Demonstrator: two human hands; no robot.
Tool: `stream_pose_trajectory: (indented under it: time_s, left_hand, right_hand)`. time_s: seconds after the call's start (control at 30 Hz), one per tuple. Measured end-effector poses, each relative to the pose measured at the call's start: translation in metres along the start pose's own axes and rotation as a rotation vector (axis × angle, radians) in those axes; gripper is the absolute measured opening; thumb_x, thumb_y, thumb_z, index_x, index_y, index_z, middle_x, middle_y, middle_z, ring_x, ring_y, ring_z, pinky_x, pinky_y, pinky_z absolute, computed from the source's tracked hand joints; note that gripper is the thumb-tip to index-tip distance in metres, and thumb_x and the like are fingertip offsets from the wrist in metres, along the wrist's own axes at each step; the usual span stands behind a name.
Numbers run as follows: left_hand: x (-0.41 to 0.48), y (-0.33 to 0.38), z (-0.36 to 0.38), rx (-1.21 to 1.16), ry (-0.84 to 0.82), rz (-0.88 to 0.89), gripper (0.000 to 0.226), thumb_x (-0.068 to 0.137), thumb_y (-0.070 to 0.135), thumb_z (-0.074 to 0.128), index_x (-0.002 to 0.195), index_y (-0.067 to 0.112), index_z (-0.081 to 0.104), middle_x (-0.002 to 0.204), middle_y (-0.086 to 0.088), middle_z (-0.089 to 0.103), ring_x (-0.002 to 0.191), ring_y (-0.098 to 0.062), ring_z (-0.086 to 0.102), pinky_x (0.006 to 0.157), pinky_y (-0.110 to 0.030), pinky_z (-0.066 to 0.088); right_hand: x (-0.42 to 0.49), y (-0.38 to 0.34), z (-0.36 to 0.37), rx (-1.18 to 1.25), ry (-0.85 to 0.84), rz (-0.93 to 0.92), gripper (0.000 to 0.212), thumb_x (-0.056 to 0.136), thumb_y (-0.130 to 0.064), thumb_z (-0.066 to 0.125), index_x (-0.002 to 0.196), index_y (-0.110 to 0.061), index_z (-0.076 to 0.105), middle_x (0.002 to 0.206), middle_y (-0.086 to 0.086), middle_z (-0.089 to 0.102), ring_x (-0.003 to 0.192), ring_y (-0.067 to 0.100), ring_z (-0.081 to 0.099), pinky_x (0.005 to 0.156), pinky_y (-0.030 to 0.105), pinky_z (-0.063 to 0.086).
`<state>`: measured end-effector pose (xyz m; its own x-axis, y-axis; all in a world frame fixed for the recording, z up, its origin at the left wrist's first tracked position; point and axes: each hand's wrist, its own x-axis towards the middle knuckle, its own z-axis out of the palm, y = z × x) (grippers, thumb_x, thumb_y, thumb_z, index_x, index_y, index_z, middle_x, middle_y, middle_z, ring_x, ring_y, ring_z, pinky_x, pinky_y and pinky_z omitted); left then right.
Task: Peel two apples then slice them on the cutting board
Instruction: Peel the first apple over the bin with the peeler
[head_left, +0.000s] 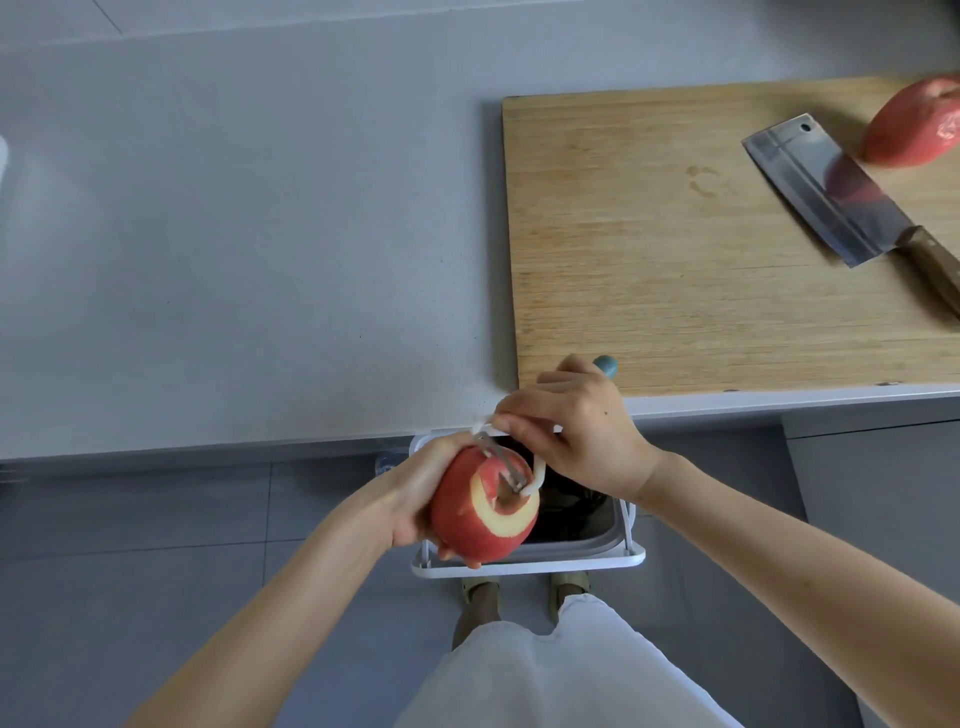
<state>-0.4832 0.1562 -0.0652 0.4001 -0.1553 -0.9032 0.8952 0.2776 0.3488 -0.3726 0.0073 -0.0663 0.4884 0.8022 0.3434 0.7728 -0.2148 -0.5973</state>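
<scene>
My left hand (415, 493) grips a red apple (475, 525) from the left, over a bin. A pale ring near the apple's top is bare of skin. My right hand (576, 431) holds a white peeler (514, 470) whose blade lies on the apple's top; its blue-green handle end sticks out behind the hand. A second, unpeeled red apple (914, 122) lies on the far right of the wooden cutting board (675, 260), beside a cleaver (831, 189) with a wooden handle.
A white-rimmed bin (571, 561) with a dark inside stands on the floor below the grey counter's front edge (260, 447). The counter (234, 234) stretches left of the board. My feet and pale clothing show below the bin.
</scene>
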Motion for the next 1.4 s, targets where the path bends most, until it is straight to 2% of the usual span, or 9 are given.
stream_pose_trajectory:
  time_s: [0.1, 0.27, 0.4, 0.67, 0.73, 0.83, 1.0, 1.23, 1.4]
  left_hand:
    - [-0.004, -0.002, 0.003, 0.019, 0.088, 0.053, 0.038, 0.092, 0.043, 0.045, 0.076, 0.016, 0.067, 0.074, -0.008, 0.069, 0.068, -0.023, 0.064, 0.07, -0.038, 0.044]
    - [-0.011, 0.0, 0.004, 0.042, 0.161, 0.096, 0.041, 0.094, 0.043, 0.041, 0.084, 0.012, 0.065, 0.067, -0.008, 0.065, 0.052, -0.021, 0.061, 0.038, -0.02, 0.039]
    - [-0.011, -0.006, 0.005, 0.044, 0.187, 0.108, 0.042, 0.094, 0.045, 0.041, 0.083, 0.013, 0.066, 0.065, -0.007, 0.065, 0.05, -0.021, 0.061, 0.039, -0.023, 0.038]
    - [-0.019, 0.003, -0.006, -0.123, 0.167, 0.2, 0.049, 0.094, 0.052, 0.039, 0.085, 0.013, 0.067, 0.07, -0.012, 0.067, 0.055, -0.028, 0.063, 0.035, -0.023, 0.04]
    - [-0.017, 0.001, -0.006, -0.075, 0.152, 0.181, 0.057, 0.087, 0.065, 0.04, 0.089, 0.016, 0.07, 0.081, -0.012, 0.071, 0.067, -0.029, 0.066, 0.041, -0.025, 0.043]
    - [-0.013, -0.004, -0.008, -0.02, 0.152, 0.139, 0.076, 0.066, 0.082, 0.045, 0.101, 0.019, 0.07, 0.094, -0.011, 0.073, 0.081, -0.028, 0.068, 0.049, -0.029, 0.046]
    - [-0.011, -0.009, -0.005, 0.021, 0.112, 0.088, 0.085, 0.057, 0.081, 0.051, 0.117, 0.022, 0.064, 0.106, -0.013, 0.071, 0.097, -0.031, 0.068, 0.055, -0.032, 0.052]
    - [-0.013, -0.015, -0.008, -0.065, 0.087, 0.06, 0.066, 0.066, 0.062, 0.062, 0.114, 0.018, 0.063, 0.102, -0.01, 0.072, 0.093, -0.028, 0.068, 0.062, -0.036, 0.054]
    - [-0.01, -0.015, -0.013, -0.278, 0.058, 0.115, 0.046, 0.074, 0.05, 0.066, 0.106, 0.016, 0.066, 0.095, -0.011, 0.07, 0.086, -0.03, 0.065, 0.057, -0.035, 0.051]
  right_hand:
    - [-0.009, 0.006, 0.001, -0.002, -0.016, 0.106, 0.038, 0.096, -0.041, 0.045, 0.077, -0.018, 0.068, 0.053, -0.009, 0.055, 0.049, 0.011, 0.049, 0.061, 0.033, 0.035]
    - [-0.021, 0.006, 0.006, 0.009, -0.037, 0.26, 0.034, 0.091, -0.043, 0.048, 0.074, -0.021, 0.068, 0.047, -0.009, 0.048, 0.046, 0.011, 0.041, 0.062, 0.033, 0.037]
    - [-0.028, 0.004, 0.01, -0.001, -0.068, 0.341, 0.036, 0.089, -0.043, 0.046, 0.07, -0.021, 0.068, 0.045, -0.011, 0.038, 0.044, 0.007, 0.032, 0.063, 0.029, 0.039]
    - [-0.055, 0.003, 0.015, -0.216, -0.434, 0.678, 0.037, 0.094, -0.042, 0.047, 0.063, -0.025, 0.059, 0.047, -0.006, 0.047, 0.047, 0.009, 0.041, 0.051, 0.019, 0.025]
    - [-0.046, -0.006, 0.007, -0.019, -0.526, 0.864, 0.042, 0.096, -0.053, 0.035, 0.066, -0.029, 0.052, 0.057, -0.009, 0.051, 0.054, 0.006, 0.046, 0.058, 0.024, 0.034]
    - [-0.032, -0.022, -0.008, 0.772, -0.444, 1.124, 0.044, 0.083, -0.071, 0.029, 0.086, -0.034, 0.053, 0.072, -0.014, 0.053, 0.067, 0.008, 0.048, 0.071, 0.022, 0.036]
    - [-0.02, -0.038, 0.001, 0.888, -0.349, 1.023, 0.034, 0.078, -0.029, 0.074, 0.097, -0.003, 0.062, 0.079, -0.001, 0.067, 0.072, 0.009, 0.06, 0.073, 0.029, 0.048]
    - [-0.032, -0.036, 0.001, 0.866, -0.094, 1.138, 0.009, 0.085, -0.006, 0.065, 0.076, -0.005, 0.067, 0.052, -0.002, 0.055, 0.046, 0.005, 0.047, 0.046, 0.016, 0.039]
    - [-0.039, -0.024, 0.002, 0.478, -0.29, 1.092, 0.017, 0.083, -0.006, 0.064, 0.098, -0.013, 0.065, 0.061, 0.0, 0.06, 0.054, 0.009, 0.056, 0.058, 0.024, 0.048]
